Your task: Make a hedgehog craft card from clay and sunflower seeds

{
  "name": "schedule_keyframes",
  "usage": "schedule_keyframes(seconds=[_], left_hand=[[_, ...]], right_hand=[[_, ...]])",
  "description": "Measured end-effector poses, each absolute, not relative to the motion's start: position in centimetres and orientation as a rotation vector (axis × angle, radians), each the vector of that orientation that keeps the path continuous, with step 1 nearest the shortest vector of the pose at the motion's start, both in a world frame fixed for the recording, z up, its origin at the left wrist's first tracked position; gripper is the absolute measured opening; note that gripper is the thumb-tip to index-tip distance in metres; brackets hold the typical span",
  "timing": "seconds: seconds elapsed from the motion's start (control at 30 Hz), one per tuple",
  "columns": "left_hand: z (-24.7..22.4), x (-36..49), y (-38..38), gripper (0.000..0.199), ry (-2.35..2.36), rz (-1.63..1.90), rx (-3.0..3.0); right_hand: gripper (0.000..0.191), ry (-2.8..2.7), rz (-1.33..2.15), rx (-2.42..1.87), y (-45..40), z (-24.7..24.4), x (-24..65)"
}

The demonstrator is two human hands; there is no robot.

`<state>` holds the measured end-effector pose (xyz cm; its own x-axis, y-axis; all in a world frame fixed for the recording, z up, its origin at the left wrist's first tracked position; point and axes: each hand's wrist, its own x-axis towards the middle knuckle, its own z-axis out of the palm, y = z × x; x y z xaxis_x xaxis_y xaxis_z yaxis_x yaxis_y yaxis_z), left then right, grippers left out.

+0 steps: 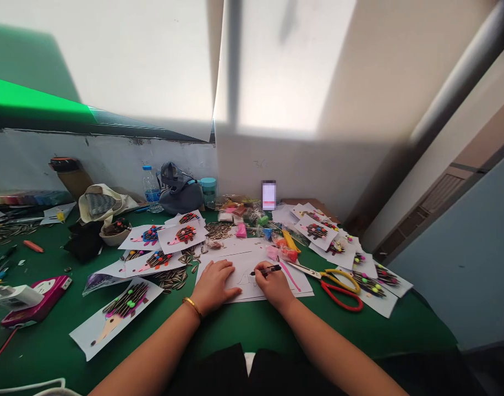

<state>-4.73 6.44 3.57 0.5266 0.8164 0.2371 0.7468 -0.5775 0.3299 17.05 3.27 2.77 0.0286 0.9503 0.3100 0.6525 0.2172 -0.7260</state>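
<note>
A white sheet of paper [235,250] lies in front of me on the green table, with a faint outline drawn on it and a pink strip at its right. My left hand [214,286] rests flat on the sheet's left part, fingers spread, a gold bangle on the wrist. In my right hand [274,285] is a black pen [270,270], its tip at the drawn outline. Just right of the sheet lie scissors [340,286] with red and yellow handles. Sunflower seeds [173,279] are scattered left of the sheet.
Hedgehog pictures [115,318] lie on both sides. Behind the sheet are bags of coloured clay [241,230] and an upright phone [269,196]. A bottle [151,190], a grey bag [180,195] and a teal-lidded jar [208,192] stand by the wall. A magenta power strip [41,308] lies left.
</note>
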Motion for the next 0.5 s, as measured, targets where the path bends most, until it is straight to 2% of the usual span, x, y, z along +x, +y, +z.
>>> schedule_keyframes(seconds=[0.5], left_hand=[[3.86, -4.60, 6.39, 0.058, 1.357, 0.504, 2.581]], right_hand=[[0.019, -1.688, 0.408, -1.531, 3.00, 2.86, 17.19]])
